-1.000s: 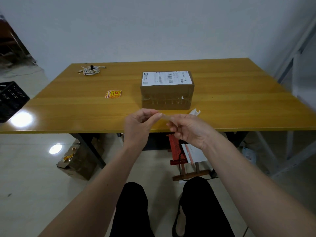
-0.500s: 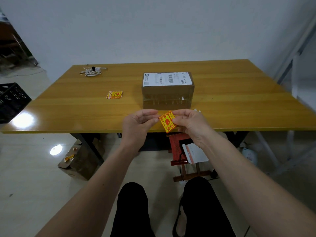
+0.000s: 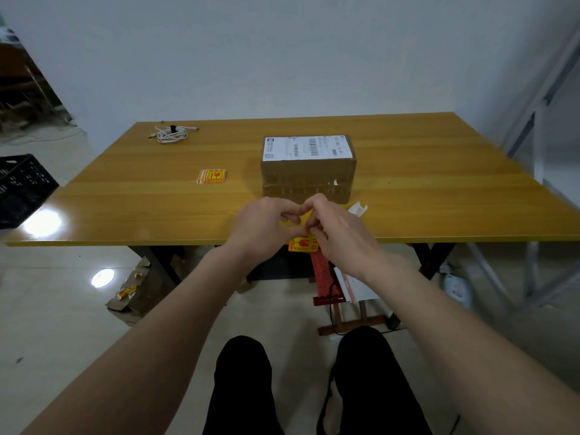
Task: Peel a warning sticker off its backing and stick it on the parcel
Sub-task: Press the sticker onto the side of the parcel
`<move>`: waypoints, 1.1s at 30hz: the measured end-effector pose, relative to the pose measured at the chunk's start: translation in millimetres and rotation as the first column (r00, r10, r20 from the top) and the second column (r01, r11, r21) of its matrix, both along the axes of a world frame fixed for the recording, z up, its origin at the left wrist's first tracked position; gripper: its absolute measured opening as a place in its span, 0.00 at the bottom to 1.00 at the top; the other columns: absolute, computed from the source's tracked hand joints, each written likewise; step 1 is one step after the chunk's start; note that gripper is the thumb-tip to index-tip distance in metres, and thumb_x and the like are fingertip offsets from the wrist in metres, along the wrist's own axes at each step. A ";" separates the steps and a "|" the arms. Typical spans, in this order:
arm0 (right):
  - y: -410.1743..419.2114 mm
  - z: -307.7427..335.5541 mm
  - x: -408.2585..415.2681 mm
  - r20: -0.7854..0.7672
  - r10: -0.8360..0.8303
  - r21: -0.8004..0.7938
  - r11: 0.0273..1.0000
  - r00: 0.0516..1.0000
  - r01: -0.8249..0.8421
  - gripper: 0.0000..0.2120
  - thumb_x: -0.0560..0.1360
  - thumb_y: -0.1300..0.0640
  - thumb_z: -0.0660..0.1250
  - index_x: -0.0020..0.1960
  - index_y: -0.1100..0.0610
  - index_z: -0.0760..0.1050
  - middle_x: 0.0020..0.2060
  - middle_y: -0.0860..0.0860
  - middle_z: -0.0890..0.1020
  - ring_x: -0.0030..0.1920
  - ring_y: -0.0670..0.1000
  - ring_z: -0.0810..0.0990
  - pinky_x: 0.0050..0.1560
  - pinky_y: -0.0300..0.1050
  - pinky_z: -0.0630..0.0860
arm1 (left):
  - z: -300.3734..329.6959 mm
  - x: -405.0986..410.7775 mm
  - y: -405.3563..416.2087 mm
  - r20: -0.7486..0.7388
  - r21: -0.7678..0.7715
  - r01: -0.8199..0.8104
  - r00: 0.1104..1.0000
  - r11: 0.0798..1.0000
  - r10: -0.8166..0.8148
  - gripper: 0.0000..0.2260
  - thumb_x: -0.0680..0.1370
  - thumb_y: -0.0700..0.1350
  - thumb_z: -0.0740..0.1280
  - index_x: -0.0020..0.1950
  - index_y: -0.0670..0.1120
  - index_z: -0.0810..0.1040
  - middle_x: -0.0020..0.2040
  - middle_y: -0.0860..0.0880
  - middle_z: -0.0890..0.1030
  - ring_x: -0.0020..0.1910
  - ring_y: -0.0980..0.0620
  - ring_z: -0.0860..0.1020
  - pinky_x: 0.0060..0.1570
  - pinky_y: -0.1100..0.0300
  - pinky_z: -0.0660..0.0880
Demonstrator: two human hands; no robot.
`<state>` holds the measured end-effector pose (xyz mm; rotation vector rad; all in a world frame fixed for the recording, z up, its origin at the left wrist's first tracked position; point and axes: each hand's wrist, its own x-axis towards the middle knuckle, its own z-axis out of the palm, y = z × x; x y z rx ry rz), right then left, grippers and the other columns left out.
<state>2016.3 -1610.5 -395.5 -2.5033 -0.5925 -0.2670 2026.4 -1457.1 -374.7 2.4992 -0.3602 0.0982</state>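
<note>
Head view: both hands meet just in front of the parcel (image 3: 309, 167), over the near edge of the worktop (image 3: 125, 202). The left hand (image 3: 266, 224) and the right hand (image 3: 337, 229) have their fingers (image 3: 290, 211) closed narrow, pinched on the top edge of the warning sticker (image 3: 303, 244). The sticker hangs below the fingertips, nearer the person than the parcel, its long axis running left to right. Whether it is free of its backing cannot be told; the pinch hides that edge.

The parcel lies straight ahead of both hands and slightly higher in the picture, its brown near face toward the sticker and its white shipping label (image 3: 306, 147) on top. Neither hand is clearly nearer, so the coming move is likely a short forward carry. A spare stack of stickers (image 3: 212, 176) lies left of the parcel, and a scrap of white paper (image 3: 357, 209) sits by its near right corner.
</note>
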 end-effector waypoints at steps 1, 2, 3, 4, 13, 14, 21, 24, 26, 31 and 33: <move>0.7 0.8 -0.8 0.002 -0.004 -0.002 1.000 1.000 0.004 0.11 0.78 0.64 0.59 0.59 0.55 0.66 0.47 0.52 0.78 0.47 0.53 0.77 0.43 0.55 0.78 | 0.5 -0.4 -1.4 0.020 0.062 0.010 1.000 0.998 -0.011 0.09 0.72 0.50 0.72 0.51 0.53 0.82 0.46 0.55 0.83 0.49 0.56 0.78 0.56 0.51 0.74; 1.1 1.1 -1.6 0.000 -0.010 -0.002 1.000 1.000 0.010 0.11 0.78 0.64 0.60 0.58 0.55 0.65 0.47 0.52 0.78 0.47 0.53 0.77 0.43 0.54 0.78 | 0.2 -1.5 -2.7 0.031 0.089 0.011 0.999 0.996 -0.014 0.07 0.73 0.50 0.71 0.50 0.53 0.83 0.44 0.54 0.83 0.48 0.55 0.79 0.57 0.48 0.73; 1.4 0.9 -2.2 -0.004 -0.014 -0.002 1.000 1.000 0.014 0.11 0.77 0.64 0.61 0.58 0.55 0.65 0.47 0.52 0.78 0.47 0.53 0.77 0.43 0.54 0.78 | -0.8 -2.8 -3.9 0.036 0.088 0.006 0.999 0.996 -0.009 0.06 0.73 0.49 0.70 0.49 0.53 0.83 0.43 0.54 0.84 0.48 0.54 0.79 0.58 0.46 0.73; 1.4 0.6 -2.7 -0.014 -0.018 -0.003 1.000 1.000 0.018 0.12 0.77 0.63 0.62 0.59 0.55 0.65 0.47 0.52 0.78 0.48 0.53 0.77 0.44 0.53 0.78 | -2.5 -4.5 -4.7 0.040 0.070 -0.003 0.999 0.998 0.000 0.05 0.74 0.49 0.70 0.48 0.53 0.84 0.43 0.53 0.84 0.47 0.53 0.79 0.58 0.45 0.73; 4.8 -4.8 -0.9 -0.064 -0.173 0.172 0.968 0.983 0.181 0.17 0.76 0.65 0.62 0.64 0.55 0.67 0.56 0.51 0.78 0.57 0.50 0.74 0.53 0.46 0.75 | -19.6 -13.0 -8.3 -0.108 -0.383 -0.247 0.969 0.890 0.223 0.04 0.74 0.44 0.70 0.46 0.48 0.84 0.44 0.52 0.84 0.44 0.58 0.79 0.48 0.61 0.76; 4.4 -4.2 0.0 -0.056 -0.213 0.215 0.952 0.976 0.220 0.17 0.76 0.65 0.62 0.64 0.56 0.68 0.57 0.50 0.77 0.58 0.49 0.74 0.53 0.42 0.73 | -20.6 -13.8 -7.0 -0.199 -0.500 -0.313 0.949 0.807 0.244 0.04 0.75 0.44 0.70 0.46 0.48 0.84 0.44 0.51 0.84 0.45 0.57 0.80 0.50 0.61 0.76; 6.3 -2.0 4.9 -0.220 -0.289 0.407 0.841 0.932 0.357 0.06 0.77 0.60 0.63 0.52 0.56 0.76 0.49 0.50 0.79 0.48 0.47 0.76 0.49 0.40 0.73 | -33.8 -17.4 -3.4 -0.641 -0.762 -0.648 0.749 0.019 -0.166 0.02 0.75 0.45 0.69 0.46 0.51 0.78 0.47 0.52 0.81 0.48 0.55 0.76 0.61 0.52 0.70; 12.5 -1.8 4.3 -0.280 -0.255 0.473 0.802 0.925 0.364 0.06 0.78 0.56 0.63 0.49 0.56 0.77 0.43 0.48 0.79 0.46 0.47 0.77 0.47 0.40 0.74 | -35.7 -18.7 -7.6 -0.628 -0.770 -0.638 0.761 -0.012 -0.163 0.03 0.75 0.45 0.70 0.47 0.51 0.79 0.47 0.51 0.82 0.50 0.54 0.77 0.59 0.53 0.70; 15.5 -1.3 4.7 -0.319 -0.230 0.514 0.773 0.919 0.372 0.07 0.77 0.54 0.64 0.47 0.57 0.79 0.42 0.49 0.81 0.45 0.48 0.79 0.47 0.41 0.75 | -35.9 -18.8 -9.3 -0.619 -0.777 -0.630 0.769 -0.019 -0.162 0.03 0.75 0.45 0.69 0.47 0.51 0.79 0.46 0.52 0.83 0.50 0.54 0.77 0.58 0.53 0.70; 18.9 0.9 5.7 -0.351 -0.212 0.580 0.715 0.912 0.390 0.03 0.74 0.58 0.69 0.43 0.56 0.80 0.39 0.48 0.81 0.42 0.46 0.79 0.44 0.35 0.74 | -34.8 -18.7 -13.1 -0.622 -0.772 -0.635 0.767 -0.041 -0.159 0.03 0.74 0.45 0.71 0.47 0.51 0.80 0.46 0.52 0.83 0.50 0.54 0.77 0.59 0.53 0.70; 18.9 1.3 6.1 -0.348 -0.214 0.585 0.711 0.913 0.390 0.03 0.74 0.59 0.69 0.42 0.56 0.80 0.37 0.48 0.80 0.41 0.45 0.78 0.42 0.34 0.73 | -34.4 -19.1 -14.7 -0.623 -0.771 -0.635 0.767 -0.045 -0.153 0.02 0.74 0.46 0.71 0.46 0.52 0.80 0.47 0.52 0.83 0.51 0.54 0.77 0.59 0.53 0.70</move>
